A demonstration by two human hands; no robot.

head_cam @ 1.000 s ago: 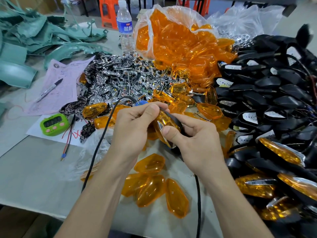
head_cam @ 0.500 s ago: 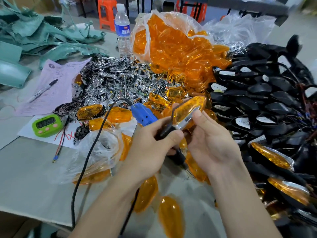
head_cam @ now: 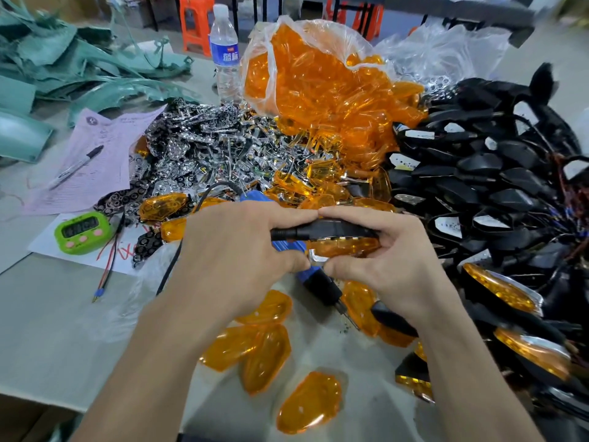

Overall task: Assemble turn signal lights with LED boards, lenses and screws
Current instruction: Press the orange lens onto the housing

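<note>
Both hands meet over the table's middle on one turn signal light, a black housing with an amber lens on its underside. My right hand grips the light's right end, thumb below and fingers over the top. My left hand holds the blue and black electric screwdriver, whose bit points down and to the right, and its fingertips touch the light's black stalk. The tool's black cable runs off to the left. Loose amber lenses lie on the table under my arms.
A pile of chrome LED boards lies behind my hands, a clear bag of amber lenses behind that. Black housings are heaped at the right, with assembled lights nearer. At the left are a green timer, papers, a marker and a water bottle.
The light has been turned from lens-up to housing-up and lowered. Both hands have come down and together, with the screwdriver now beneath the light in my left hand.
</note>
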